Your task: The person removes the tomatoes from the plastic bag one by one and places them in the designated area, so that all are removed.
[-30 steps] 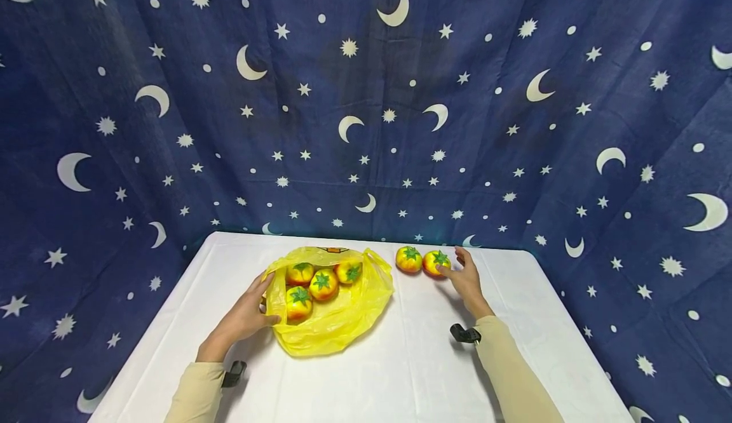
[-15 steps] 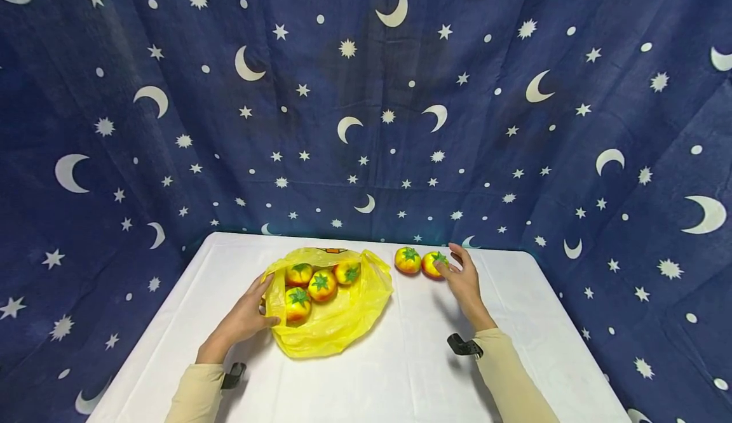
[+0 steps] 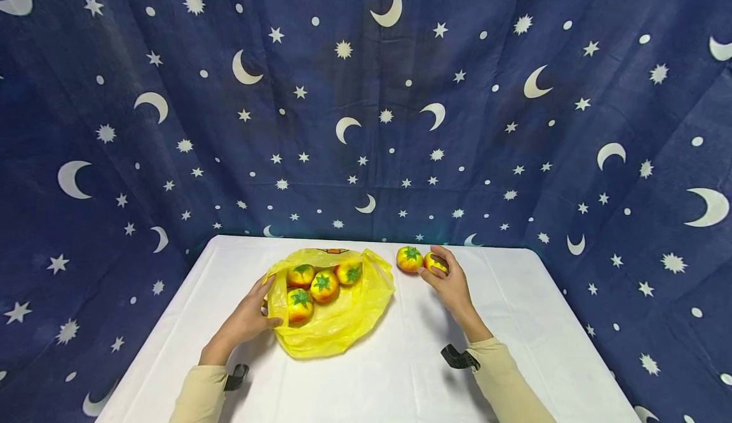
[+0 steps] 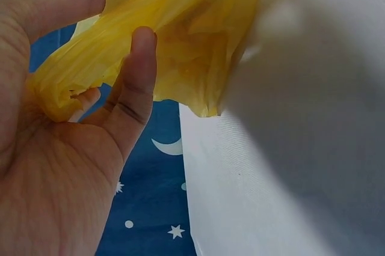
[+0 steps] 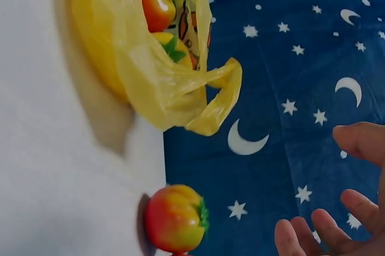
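In the head view a yellow plastic bag (image 3: 349,328) lies with its mouth spread, several red-and-yellow tomatoes (image 3: 324,286) with green leafy tops inside. My left hand (image 3: 248,315) holds the bag's left edge; the left wrist view shows the thin plastic (image 4: 186,57) gathered between thumb and fingers. To the right of the bag, two more tomatoes sit side by side, a left tomato (image 3: 409,260) and a right tomato (image 3: 431,262). Over the right one hangs my right hand (image 3: 454,288), fingers spread and loosely bent, partly hiding it. Its fingers stand apart from the tomato (image 5: 174,219) in the right wrist view.
A white cloth covers the table (image 3: 366,391), whose far edge runs just behind the tomatoes. Behind and at both sides hangs a dark blue curtain (image 3: 366,124) with moons and stars. A bag handle loop (image 5: 222,100) sticks out toward the loose tomatoes.
My right hand has shifted left, from the right side of the right tomato to over it. The left hand, the bag and the tomatoes keep their places.
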`<state>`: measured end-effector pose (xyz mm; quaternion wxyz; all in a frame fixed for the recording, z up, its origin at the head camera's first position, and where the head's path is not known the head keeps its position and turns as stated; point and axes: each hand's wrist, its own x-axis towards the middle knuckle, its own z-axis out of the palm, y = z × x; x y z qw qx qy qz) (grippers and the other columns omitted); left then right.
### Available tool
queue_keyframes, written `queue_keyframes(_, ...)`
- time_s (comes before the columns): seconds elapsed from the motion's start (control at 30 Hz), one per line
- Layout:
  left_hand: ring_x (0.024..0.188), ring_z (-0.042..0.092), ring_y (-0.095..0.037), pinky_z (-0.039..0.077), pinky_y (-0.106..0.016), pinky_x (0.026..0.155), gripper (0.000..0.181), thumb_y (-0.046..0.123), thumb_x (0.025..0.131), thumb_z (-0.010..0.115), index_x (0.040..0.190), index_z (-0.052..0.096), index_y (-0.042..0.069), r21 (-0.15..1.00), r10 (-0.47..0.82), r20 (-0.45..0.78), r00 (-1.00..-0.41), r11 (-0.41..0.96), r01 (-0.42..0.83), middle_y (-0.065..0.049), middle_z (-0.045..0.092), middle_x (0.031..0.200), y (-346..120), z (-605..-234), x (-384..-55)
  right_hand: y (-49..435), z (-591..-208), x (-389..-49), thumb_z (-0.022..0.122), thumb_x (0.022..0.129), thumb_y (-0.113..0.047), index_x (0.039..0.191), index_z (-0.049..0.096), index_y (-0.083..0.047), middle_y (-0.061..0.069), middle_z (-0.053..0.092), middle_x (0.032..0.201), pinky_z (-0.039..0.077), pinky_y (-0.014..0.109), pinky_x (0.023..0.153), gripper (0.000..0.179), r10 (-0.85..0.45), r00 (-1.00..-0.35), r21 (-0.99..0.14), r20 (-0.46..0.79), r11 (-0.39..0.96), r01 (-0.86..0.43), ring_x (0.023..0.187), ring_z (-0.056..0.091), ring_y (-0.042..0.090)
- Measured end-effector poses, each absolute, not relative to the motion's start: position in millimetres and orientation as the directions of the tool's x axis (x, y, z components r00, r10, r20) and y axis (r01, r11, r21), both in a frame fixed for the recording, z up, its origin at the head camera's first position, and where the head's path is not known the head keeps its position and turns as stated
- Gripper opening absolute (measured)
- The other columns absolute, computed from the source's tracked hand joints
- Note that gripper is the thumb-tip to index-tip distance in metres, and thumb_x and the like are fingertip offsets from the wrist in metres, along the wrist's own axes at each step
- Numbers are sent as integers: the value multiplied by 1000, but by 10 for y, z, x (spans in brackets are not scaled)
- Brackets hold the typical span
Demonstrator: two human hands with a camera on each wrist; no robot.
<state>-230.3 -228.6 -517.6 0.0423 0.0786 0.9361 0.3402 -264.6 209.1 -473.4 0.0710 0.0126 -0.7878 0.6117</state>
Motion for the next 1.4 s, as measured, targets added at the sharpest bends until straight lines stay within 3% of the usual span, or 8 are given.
queue_keyframes(0.17,105,57,-27,53,-40,85,104,19,77,83,157,18,6,645,175,-17,-984,754,123,-18,14,163,-2278,-5161,-2301,2020,-4601,-2584,72,87,-6,140,47,-7,13,46,145,44,14,100,58,27,-987,-969,160,195,-152,136,45,33)
queue_keyframes(0.4,118,54,-35,50,-49,97,104,21,78,82,158,16,7,643,158,-37,-987,760,98,-19,11,164,-2277,-5173,-2272,1839,-4662,-2569,72,87,-4,137,49,-7,16,45,144,48,15,96,55,-15,-985,-977,172,127,-173,131,49,31)
queue_keyframes(0.6,139,36,-47,36,-60,109,104,19,78,81,158,16,6,654,164,-24,-986,749,108,-20,11,163,-2303,-5162,-2253,1596,-4722,-2550,73,85,-3,138,47,-1,22,47,140,50,13,91,59,-86,-981,-982,173,62,-179,123,53,31)
queue_keyframes(0.73,141,32,-47,33,-61,111,104,20,79,81,158,15,6,651,170,-40,-985,752,103,-21,10,164,-2313,-5155,-2245,1451,-4766,-2557,74,84,-3,137,50,-3,20,50,139,51,23,97,58,-99,-980,-981,171,74,-179,127,53,36)
queue_keyframes(0.97,126,49,-40,43,-55,104,103,20,78,82,158,17,8,644,161,-34,-986,758,101,-20,11,163,-2304,-5168,-2267,1219,-4804,-2553,73,86,-3,139,48,-1,23,44,146,41,49,109,58,-177,-973,-984,147,72,-162,133,47,40)
queue_keyframes(1.1,109,56,-29,52,-43,91,103,20,78,82,158,17,8,642,170,-20,-985,758,117,-19,13,163,-2292,-5198,-2286,1132,-4725,-2485,72,86,-2,139,46,4,26,44,145,45,47,106,59,-211,-969,-984,131,91,-153,132,47,44)
queue_keyframes(1.23,101,56,-24,51,-35,83,103,18,78,83,157,19,7,653,174,1,-985,746,132,-18,14,163,-2281,-5212,-2302,1045,-4648,-2442,72,87,-5,139,47,3,24,44,147,51,42,100,59,-243,-962,-976,125,143,-163,131,48,46)
queue_keyframes(1.4,98,56,-22,50,-32,80,103,18,77,83,157,19,8,654,174,2,-985,745,133,-18,15,163,-2284,-5218,-2293,925,-4656,-2449,72,87,-7,140,47,3,23,44,148,45,52,104,59,-287,-951,-974,119,153,-168,133,45,47)
